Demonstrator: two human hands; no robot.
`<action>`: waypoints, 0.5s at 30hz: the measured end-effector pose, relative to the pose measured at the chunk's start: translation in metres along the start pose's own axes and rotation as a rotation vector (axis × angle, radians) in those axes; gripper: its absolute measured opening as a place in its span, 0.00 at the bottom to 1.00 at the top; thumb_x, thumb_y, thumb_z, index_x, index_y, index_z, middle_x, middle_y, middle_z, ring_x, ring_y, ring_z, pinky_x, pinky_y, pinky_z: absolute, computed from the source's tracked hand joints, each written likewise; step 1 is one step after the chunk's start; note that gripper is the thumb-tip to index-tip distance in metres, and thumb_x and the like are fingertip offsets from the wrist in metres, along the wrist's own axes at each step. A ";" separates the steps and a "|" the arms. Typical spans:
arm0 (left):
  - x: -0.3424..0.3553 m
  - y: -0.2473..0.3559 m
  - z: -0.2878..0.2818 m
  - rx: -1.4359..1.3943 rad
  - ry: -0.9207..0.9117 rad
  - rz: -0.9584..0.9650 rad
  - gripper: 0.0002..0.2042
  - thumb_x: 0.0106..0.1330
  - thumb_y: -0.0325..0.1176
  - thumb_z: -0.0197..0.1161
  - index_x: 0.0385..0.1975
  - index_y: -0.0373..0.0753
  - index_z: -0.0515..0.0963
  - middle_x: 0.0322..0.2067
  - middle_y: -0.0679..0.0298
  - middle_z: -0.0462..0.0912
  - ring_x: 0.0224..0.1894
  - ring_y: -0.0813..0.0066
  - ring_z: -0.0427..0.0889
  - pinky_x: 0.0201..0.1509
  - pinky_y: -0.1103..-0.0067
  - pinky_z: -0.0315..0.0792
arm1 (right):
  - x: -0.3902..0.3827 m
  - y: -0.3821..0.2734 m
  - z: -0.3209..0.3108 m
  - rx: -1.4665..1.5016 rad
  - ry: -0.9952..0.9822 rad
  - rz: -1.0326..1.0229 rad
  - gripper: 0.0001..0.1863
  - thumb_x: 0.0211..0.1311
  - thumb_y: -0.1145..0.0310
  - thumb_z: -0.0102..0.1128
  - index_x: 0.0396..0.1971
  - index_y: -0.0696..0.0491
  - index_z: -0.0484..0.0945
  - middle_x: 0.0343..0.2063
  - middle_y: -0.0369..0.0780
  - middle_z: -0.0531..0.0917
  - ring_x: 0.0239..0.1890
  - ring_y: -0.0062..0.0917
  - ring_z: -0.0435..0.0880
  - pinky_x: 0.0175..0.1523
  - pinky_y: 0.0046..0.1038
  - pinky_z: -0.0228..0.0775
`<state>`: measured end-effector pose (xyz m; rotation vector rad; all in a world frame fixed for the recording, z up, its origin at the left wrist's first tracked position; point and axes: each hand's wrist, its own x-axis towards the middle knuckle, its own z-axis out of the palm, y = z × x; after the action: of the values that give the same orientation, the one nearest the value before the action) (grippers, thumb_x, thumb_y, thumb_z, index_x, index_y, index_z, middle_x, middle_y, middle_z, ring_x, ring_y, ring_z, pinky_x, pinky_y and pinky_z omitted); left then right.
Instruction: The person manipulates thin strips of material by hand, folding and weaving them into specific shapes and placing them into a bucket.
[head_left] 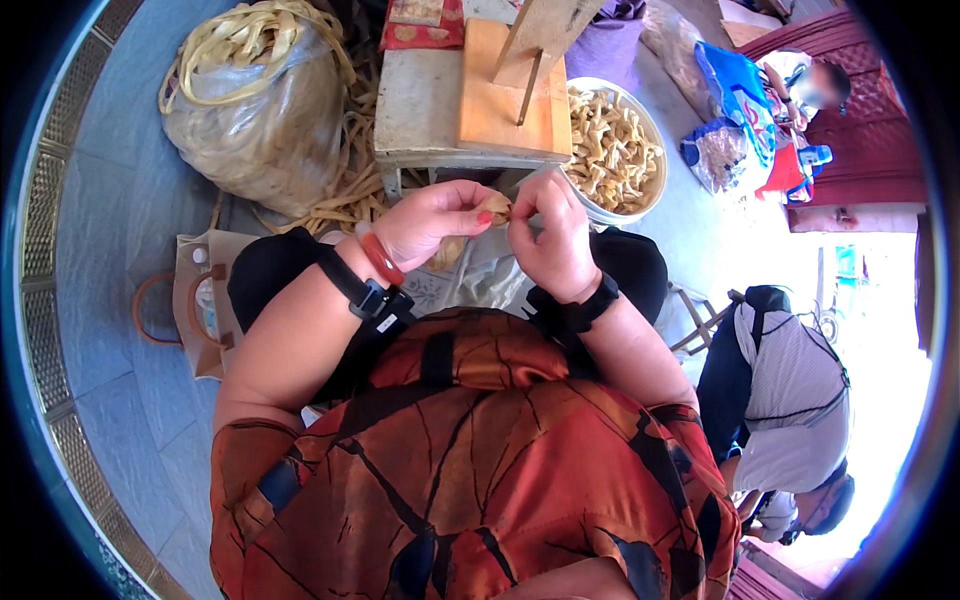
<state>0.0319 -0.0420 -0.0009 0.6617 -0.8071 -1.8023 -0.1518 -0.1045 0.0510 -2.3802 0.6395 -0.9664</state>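
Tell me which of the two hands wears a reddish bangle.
The left hand, which wears the reddish bangle beside a black strap; the right hand wears another black strap but no bangle.

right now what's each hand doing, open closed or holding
Left hand: closed, pinching a small tan strip-like piece between thumb and fingers.
Right hand: fingers curled beside that piece; whether they grip it cannot be told.

Grey tiled floor [110, 410], red curtain [868, 150]; bright light [885, 400]
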 end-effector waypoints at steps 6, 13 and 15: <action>-0.001 0.003 -0.003 0.001 0.039 0.095 0.16 0.65 0.32 0.63 0.50 0.34 0.75 0.47 0.67 0.77 0.48 0.81 0.73 0.54 0.82 0.66 | 0.009 -0.008 -0.009 0.040 -0.098 -0.106 0.14 0.47 0.84 0.59 0.36 0.56 0.75 0.35 0.43 0.79 0.38 0.39 0.80 0.41 0.33 0.73; 0.002 0.002 -0.010 0.054 0.072 0.196 0.09 0.63 0.26 0.62 0.42 0.35 0.78 0.52 0.64 0.74 0.52 0.77 0.73 0.61 0.79 0.63 | 0.010 -0.001 -0.005 0.205 -0.259 0.254 0.08 0.55 0.78 0.61 0.35 0.58 0.75 0.28 0.41 0.81 0.29 0.32 0.81 0.35 0.29 0.73; 0.001 0.004 -0.012 0.076 0.065 0.227 0.08 0.63 0.25 0.62 0.41 0.35 0.78 0.50 0.65 0.75 0.52 0.77 0.73 0.60 0.79 0.64 | 0.013 0.001 -0.004 0.708 -0.352 0.723 0.04 0.59 0.77 0.60 0.34 0.58 0.75 0.27 0.39 0.82 0.27 0.27 0.82 0.33 0.25 0.73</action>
<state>0.0425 -0.0463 -0.0054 0.6474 -0.8745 -1.5449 -0.1472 -0.1141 0.0593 -1.4581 0.7698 -0.3452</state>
